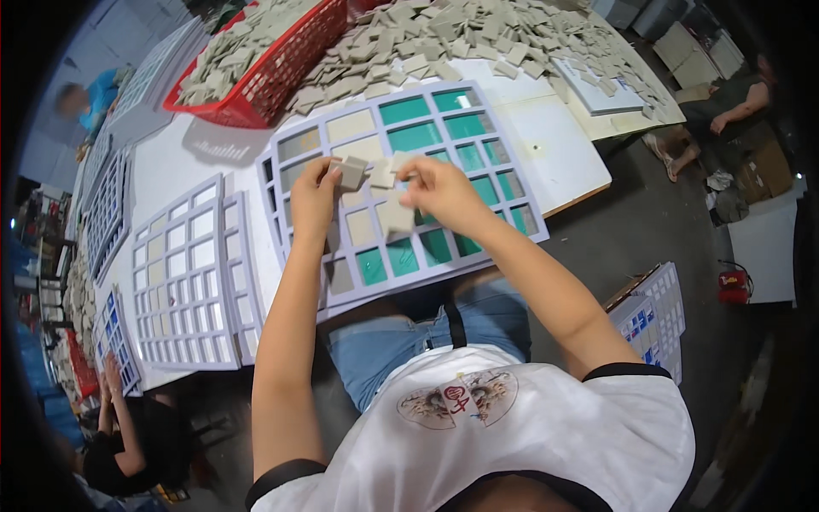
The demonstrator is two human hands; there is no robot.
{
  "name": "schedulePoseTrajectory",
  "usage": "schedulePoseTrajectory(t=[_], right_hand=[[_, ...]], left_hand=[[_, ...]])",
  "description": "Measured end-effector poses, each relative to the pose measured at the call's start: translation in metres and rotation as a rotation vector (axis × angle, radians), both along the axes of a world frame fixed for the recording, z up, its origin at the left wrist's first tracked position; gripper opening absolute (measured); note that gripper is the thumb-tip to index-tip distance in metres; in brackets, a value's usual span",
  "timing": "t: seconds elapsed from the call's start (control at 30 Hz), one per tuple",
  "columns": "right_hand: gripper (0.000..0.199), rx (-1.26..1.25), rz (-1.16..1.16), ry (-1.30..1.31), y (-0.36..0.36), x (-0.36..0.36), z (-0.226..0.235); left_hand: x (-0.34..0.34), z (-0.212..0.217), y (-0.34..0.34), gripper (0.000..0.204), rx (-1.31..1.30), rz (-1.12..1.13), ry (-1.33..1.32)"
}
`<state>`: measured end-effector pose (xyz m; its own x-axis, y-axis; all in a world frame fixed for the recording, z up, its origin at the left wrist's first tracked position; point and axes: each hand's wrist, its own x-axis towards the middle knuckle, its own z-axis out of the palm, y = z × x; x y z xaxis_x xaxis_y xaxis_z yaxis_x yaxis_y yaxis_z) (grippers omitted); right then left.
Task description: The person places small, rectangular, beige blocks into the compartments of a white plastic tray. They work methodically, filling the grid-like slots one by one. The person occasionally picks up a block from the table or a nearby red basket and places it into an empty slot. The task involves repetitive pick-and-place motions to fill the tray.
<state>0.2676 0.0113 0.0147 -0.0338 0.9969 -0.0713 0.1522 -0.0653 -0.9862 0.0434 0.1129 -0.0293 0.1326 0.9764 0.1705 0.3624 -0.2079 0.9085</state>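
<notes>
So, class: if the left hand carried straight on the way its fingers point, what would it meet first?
The left hand, holding a beige tile, points up the grid tray. It would probably first meet the tiled cells at the tray's top left, though depth is unclear.

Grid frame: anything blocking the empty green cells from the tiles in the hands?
Nothing visible. The left hand and right hand hold beige tiles right above the grid frame; its green cells lie open, with the loose tile pile farther back.

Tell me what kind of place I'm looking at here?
Likely a mosaic tile workshop: a heap of beige tiles on the table, a red basket of more, grid frames, and both hands filling one.
</notes>
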Motion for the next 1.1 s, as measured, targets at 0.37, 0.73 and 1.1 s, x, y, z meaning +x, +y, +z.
schedulePoseTrajectory(t=[0.37,0.73,1.1], right_hand=[[0.010,0.368,0.146,-0.456,-0.054,-0.027,-0.033],[0.016,0.733,-0.124,-0.682,0.022,0.000,-0.030],[0.011,0.138,-0.103,-0.212,0.021,0.037,0.006]], left_hand=[[-0.005,0.037,-0.021,0.020,-0.022,-0.101,-0.143],[-0.017,0.021,-0.133,0.019,-0.129,-0.053,0.205],[-0.019,0.027,-0.150,0.021,0.438,-0.238,0.603]])
